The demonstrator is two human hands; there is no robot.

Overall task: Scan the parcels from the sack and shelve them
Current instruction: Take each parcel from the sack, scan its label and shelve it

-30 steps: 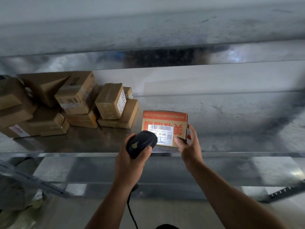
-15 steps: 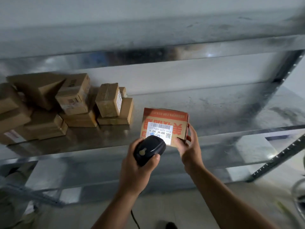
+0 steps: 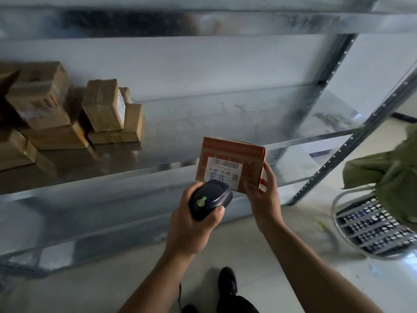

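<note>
Nearest, the left hand grips a rounded black plastic scanner, green light glowing on top, its nose just below the white label of a small orange-printed brown cardboard box that the right hand pinches by its lower right corner. The label shows a barcode and "J4-J06" twice. Beyond, taped brown cardboard parcels sit stacked far left on the shiny galvanised metal shelf.

Eight parcels, one scanner, two hands, one sack.

Off shelf now: orange box, held before shelf edge; scanner light turned green.
</note>
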